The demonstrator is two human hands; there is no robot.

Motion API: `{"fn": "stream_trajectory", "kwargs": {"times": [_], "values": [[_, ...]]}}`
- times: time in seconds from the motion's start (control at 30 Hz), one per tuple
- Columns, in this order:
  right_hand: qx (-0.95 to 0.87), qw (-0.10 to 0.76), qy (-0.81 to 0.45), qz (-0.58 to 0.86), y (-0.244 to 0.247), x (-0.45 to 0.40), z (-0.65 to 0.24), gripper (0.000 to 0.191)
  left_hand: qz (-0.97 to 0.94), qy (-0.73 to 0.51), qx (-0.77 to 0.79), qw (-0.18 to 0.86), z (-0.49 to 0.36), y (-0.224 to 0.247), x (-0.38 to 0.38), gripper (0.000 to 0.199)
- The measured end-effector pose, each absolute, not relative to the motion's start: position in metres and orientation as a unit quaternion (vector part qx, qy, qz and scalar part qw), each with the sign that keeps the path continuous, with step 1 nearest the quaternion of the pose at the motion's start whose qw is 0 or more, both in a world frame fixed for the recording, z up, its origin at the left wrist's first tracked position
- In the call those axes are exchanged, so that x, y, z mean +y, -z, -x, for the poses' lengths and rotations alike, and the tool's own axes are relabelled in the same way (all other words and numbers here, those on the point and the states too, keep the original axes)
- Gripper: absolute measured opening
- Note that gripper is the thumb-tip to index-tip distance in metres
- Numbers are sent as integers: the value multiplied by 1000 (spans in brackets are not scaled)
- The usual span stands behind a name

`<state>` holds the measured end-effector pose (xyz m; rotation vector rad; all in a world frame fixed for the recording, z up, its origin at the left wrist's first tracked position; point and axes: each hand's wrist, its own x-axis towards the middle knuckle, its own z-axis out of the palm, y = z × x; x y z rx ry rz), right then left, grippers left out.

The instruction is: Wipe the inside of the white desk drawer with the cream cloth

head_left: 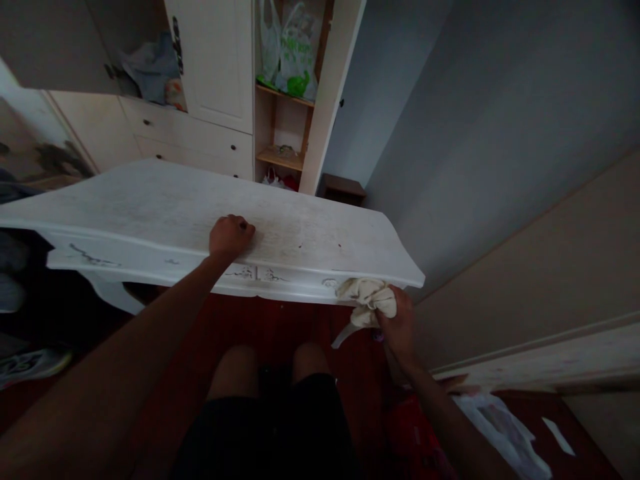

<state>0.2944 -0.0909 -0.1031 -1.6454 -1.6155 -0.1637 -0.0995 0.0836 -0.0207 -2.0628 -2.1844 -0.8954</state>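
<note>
A long white table (pixel 165 200) with a scuffed top and carved drawer fronts stands before me. My left hand (pixel 231 235) is curled into a fist on the tabletop near the front edge; nothing shows in its fingers. At the right end, my right hand (pixel 397 320) grips a bunched cream cloth (pixel 367 297). The cloth lies against the table's front face below the top's edge, and a loose strip of it hangs down. The fingers of my right hand are partly hidden behind the cloth.
Behind the table is a white wardrobe (pixel 215 67) with open doors and plastic bags (pixel 295 57) on a shelf. A grey wall (pixel 500 120) rises at the right. A shoe (pixel 33 365) is at lower left, and a white plastic bag (pixel 500 427) lies at lower right.
</note>
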Motion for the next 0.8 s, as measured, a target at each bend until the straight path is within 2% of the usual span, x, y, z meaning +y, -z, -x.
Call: {"fn": "stream_trajectory", "kwargs": {"times": [0.13,0.33,0.5,0.67,0.8], "values": [[-632,455,10,628,112,-79,-236,49,664,283,-692,13,99,21,84,34],[-666,504,41,548,115,-63,-155,45,666,272,-694,14,99,20,84,35],[-740,470,33,480,126,-49,-108,52,665,273,-694,19,100,22,85,36],[-789,420,61,445,138,-27,-71,43,662,273,-698,22,100,24,86,35],[-834,373,88,398,140,-19,-63,43,662,275,-697,21,99,23,85,35]]}}
